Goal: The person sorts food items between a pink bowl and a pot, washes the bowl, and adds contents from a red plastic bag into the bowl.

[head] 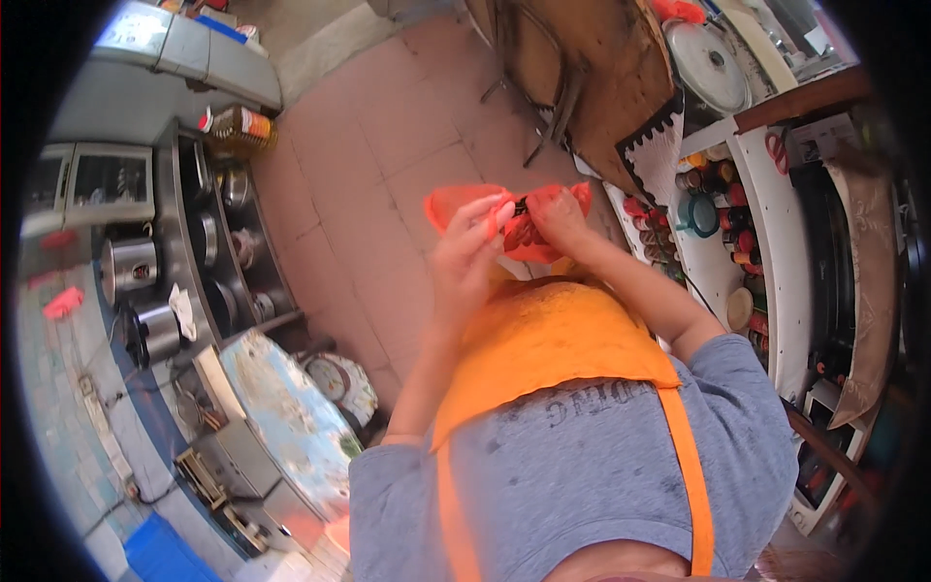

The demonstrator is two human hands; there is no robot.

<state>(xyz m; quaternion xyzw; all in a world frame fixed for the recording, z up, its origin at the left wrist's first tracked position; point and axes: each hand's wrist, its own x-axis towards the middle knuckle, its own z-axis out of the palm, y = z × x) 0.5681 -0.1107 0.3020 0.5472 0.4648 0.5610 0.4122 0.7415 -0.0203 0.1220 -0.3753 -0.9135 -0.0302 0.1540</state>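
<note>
Both hands grip a thin red plastic bag [534, 251] in front of my waist, above the tiled floor. My left hand [469, 244] pinches one side of it between thumb and fingers. My right hand [558, 218] is closed around the other side, close to the left. Something dark shows through or on the plastic between the hands; I cannot tell whether it is contents or print. Below the bag is the orange apron [560, 335] I wear over a grey T-shirt.
To the left, a metal shelf unit [190, 233] holds pots, with an oil bottle [240, 129] at its far end. White shelves [756, 254] with jars and bottles run along the right. A wooden table [625, 94] stands on edge ahead, beside a lidded pot [707, 65].
</note>
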